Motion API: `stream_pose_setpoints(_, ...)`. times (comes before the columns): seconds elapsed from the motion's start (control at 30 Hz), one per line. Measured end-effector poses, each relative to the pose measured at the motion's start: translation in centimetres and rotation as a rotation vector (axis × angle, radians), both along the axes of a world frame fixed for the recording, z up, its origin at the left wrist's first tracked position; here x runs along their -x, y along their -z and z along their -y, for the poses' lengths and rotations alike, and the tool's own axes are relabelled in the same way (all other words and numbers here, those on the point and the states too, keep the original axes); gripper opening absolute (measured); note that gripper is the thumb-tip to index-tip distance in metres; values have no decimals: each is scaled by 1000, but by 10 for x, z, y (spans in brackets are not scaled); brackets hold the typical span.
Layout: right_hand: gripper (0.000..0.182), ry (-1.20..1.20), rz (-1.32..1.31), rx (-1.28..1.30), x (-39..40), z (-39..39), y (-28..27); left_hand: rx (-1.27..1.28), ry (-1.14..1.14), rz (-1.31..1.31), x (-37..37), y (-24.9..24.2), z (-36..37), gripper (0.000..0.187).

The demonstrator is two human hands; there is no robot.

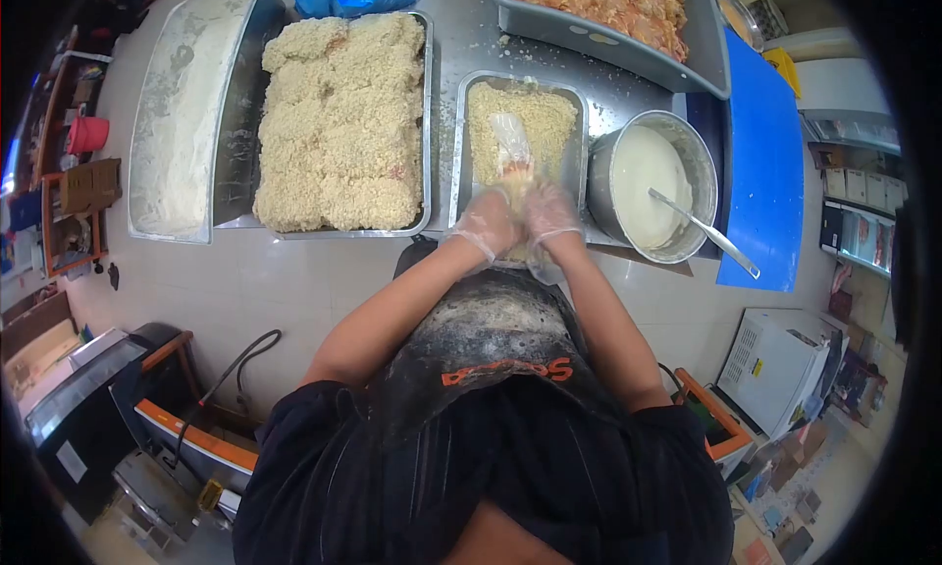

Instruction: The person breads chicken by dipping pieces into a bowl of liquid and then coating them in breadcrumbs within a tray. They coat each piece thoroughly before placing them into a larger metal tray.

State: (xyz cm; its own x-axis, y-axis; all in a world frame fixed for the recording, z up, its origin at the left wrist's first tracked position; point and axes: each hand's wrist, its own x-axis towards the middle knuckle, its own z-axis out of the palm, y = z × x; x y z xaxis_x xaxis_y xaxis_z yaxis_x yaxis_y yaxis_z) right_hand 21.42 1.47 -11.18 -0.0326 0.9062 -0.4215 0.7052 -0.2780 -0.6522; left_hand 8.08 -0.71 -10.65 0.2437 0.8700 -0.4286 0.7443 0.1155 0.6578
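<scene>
**A:** What sits farthest left on the steel counter?

**B:** A long tray of flour (182,113), pale and powdery, running up to the counter's far edge. Just beside it is a large tray of breaded cutlets (343,118), packed edge to edge and piled with crumbs.

**A:** And in the middle?

**B:** A smaller breadcrumb pan (461,143), standing lengthwise in front of the person. Both hands are in it, each in a thin clear plastic glove. The left hand (486,221) and the right hand (549,212) are pressed close together at the near end of the pan, cupped down on a crumb-coated piece (517,187) that lies in the crumbs. I cannot tell how tightly the fingers grip it, since the gloves and crumbs hide them. A loose bit of clear plastic (510,138) stands up from the crumbs just beyond the hands.

**A:** To the right of that?

**B:** A round metal pot of white batter (643,187), touching the pan's right side, with a ladle (702,231) leaning in it, its handle reaching out over the rim. Behind, at the far right, a grey tub of marinated meat (608,5). A blue board (765,172) lies along the counter's right edge.

**A:** And nearest the camera?

**B:** A dark apron (491,339), dusted with flour.
</scene>
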Motion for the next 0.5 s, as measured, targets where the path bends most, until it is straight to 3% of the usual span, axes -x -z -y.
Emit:
stream_pose_setpoints(0.07,32,-126,-36,-237,-15,-10,-11,-94,-8,-23,6,-26,-14,30)
stream_pose_setpoints(0.13,33,-313,100,-171,-16,-20,-36,18,-6,-55,15,-49,-24,33)
stream_pose_setpoints(0.2,29,-556,410,187,-9,-37,-63,102,106,-168,15,-46,-27,33)
stream_pose_setpoints(0.23,30,-821,477,144,-22,-29,-25,138,215,-265,11,-25,-20,32)
stream_pose_setpoints(0.27,30,-732,494,119,-20,-17,-12,176,320,-363,8,-13,-16,32)
stream_pose_setpoints(0.37,31,-523,441,60,-11,8,16,256,120,-88,4,-12,1,35)
stream_pose_setpoints(0.47,32,-332,207,-2,-13,1,29,124,-78,17,-2,-27,-8,31)
stream_pose_setpoints(0.5,33,-222,128,-41,-11,-9,15,-47,-81,71,0,-22,-15,29)
